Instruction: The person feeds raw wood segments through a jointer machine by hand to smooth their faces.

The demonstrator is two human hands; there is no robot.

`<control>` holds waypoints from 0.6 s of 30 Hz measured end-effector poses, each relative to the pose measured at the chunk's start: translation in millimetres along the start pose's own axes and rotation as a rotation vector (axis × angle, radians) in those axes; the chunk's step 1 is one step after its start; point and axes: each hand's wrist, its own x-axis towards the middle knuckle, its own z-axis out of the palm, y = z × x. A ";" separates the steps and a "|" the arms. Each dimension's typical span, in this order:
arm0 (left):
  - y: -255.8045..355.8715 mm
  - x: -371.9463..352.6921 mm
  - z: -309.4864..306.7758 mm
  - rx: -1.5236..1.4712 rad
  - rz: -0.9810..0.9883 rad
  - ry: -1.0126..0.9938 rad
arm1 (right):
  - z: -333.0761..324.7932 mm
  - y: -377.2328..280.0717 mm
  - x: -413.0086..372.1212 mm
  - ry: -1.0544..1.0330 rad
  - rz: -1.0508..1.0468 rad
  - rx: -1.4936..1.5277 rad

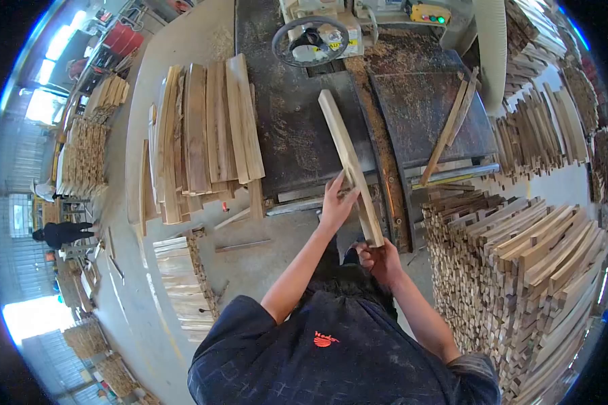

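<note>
A long, pale wooden strip [350, 158] slants across the middle of the view, its far part over the dark machine table [294, 128]. My left hand [338, 200] grips it near its middle, with the fingers round its left side. Close to my body, my right hand [378, 260] is closed on the strip's near end. Beyond the strip stands a machine with a black handwheel [310, 42]. Sawdust lies on the dark table and along the groove right of the strip.
Boards [206, 128] lie side by side on the left surface. A tall stack of strips [520, 263] stands at the right. Two thin offcuts [451, 125] rest on the right machine table. Another person [64, 233] in dark clothes is at the far left.
</note>
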 end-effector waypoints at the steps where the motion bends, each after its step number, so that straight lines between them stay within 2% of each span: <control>1: -11.0 4.9 0.4 0.007 -0.008 -0.009 | 3.0 2.8 3.1 0.116 -0.034 -0.172; 2: -20.9 12.0 2.7 0.219 0.105 0.023 | 3.2 7.7 8.7 0.117 -0.041 -0.167; 3: -25.2 14.6 7.2 0.424 0.218 0.059 | -1.8 15.5 17.8 0.239 -0.055 -0.273; 4: -6.8 12.9 9.9 0.634 0.191 0.051 | -9.2 19.8 31.3 0.356 -0.072 -0.387; 5: -11.3 19.1 13.8 0.626 0.199 0.057 | -16.6 19.9 41.5 0.472 -0.087 -0.504; 7: -28.5 30.5 18.2 0.940 0.354 0.111 | -21.6 19.4 47.5 0.437 -0.116 -0.583; 10: -31.0 44.9 31.3 0.933 0.383 0.188 | -2.8 20.1 46.7 0.364 -0.181 -0.512; 12: -26.6 63.2 44.3 0.936 0.418 0.244 | 18.0 15.9 48.6 0.417 -0.381 -0.317; 15: -18.6 91.9 61.7 0.927 0.388 0.342 | 45.7 -3.2 60.6 0.499 -0.369 -0.337; 16: -15.2 100.4 62.9 0.960 0.394 0.376 | 46.8 -9.3 67.1 0.497 -0.364 -0.357; 18: -6.6 121.1 65.1 0.936 0.360 0.404 | 50.3 -24.2 80.5 0.531 -0.366 -0.696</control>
